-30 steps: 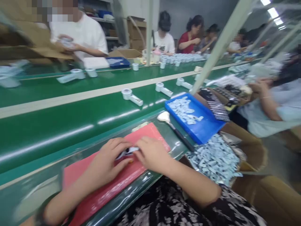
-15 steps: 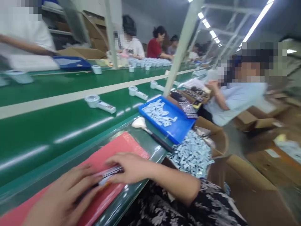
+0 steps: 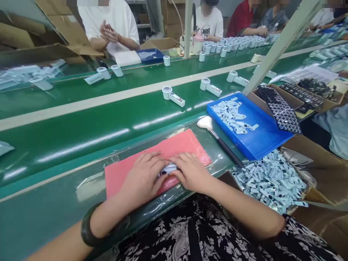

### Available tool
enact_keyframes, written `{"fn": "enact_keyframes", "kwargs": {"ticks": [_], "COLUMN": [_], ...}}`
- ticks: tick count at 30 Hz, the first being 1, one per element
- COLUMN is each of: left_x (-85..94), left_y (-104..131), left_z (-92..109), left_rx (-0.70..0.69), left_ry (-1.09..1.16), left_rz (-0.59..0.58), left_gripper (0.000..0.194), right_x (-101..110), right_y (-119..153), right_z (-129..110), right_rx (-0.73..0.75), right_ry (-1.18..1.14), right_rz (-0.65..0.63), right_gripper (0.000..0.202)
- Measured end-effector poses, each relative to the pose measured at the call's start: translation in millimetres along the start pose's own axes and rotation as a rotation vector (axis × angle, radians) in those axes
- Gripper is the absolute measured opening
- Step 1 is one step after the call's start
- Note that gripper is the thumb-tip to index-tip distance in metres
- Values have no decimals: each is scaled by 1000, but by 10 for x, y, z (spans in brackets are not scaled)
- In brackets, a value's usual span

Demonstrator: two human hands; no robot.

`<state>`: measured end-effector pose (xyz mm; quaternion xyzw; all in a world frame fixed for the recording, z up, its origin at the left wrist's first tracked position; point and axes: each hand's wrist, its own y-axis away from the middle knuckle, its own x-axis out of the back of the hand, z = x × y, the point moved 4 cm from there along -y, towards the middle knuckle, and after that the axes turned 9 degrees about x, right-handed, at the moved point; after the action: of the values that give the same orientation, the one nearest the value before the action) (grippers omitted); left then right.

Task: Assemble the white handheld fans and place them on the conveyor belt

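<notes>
Over a pink mat (image 3: 116,177), my left hand (image 3: 144,174) and my right hand (image 3: 191,172) meet at a small pale plastic part (image 3: 169,169) with dark printing. Fingers of both hands close around its two ends, hiding most of it. It looks like the handle pieces on the belt, though its full shape is covered. To the right of the mat lies a black-handled tool (image 3: 227,148) with a white, wrapped-looking head. Beyond it, a blue tray (image 3: 268,139) holds small pale pieces with dark ovals.
A heap of pale plastic pieces (image 3: 272,181) fills a carton at my right. The green belt (image 3: 114,127) carries round-headed white devices (image 3: 176,99). A slanted post (image 3: 280,47) rises behind the tray. Across the belt, a co-worker (image 3: 111,27) holds both hands together.
My view has swung left and levelled, so the mat and tray appear farther right. Both hands stay at the small part, their fingers now closer together around it.
</notes>
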<state>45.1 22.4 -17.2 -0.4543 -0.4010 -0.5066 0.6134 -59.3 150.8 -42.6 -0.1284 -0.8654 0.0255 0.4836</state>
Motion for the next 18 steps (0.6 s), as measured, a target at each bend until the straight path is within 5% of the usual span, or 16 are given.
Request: {"fn": "enact_keyframes", "kwargs": {"ticks": [5,11,18], "left_x": [7,109,184], "left_y": [-44,-178,-420], "left_z": [15,-58,-216], "left_rx": [12,-4,78], "left_ry": [-6,23,-194], "left_rz": [12,-130,-260], "left_gripper": [18,26,14], "right_x": [-55,26,234], "right_y": [-5,-58,121], "right_z": [-31,58,278], "right_rx": [-30,-90,-144], "right_ry": [91,-155,-294], "right_rz": [25,91,343], "right_gripper": [36,32,34]}}
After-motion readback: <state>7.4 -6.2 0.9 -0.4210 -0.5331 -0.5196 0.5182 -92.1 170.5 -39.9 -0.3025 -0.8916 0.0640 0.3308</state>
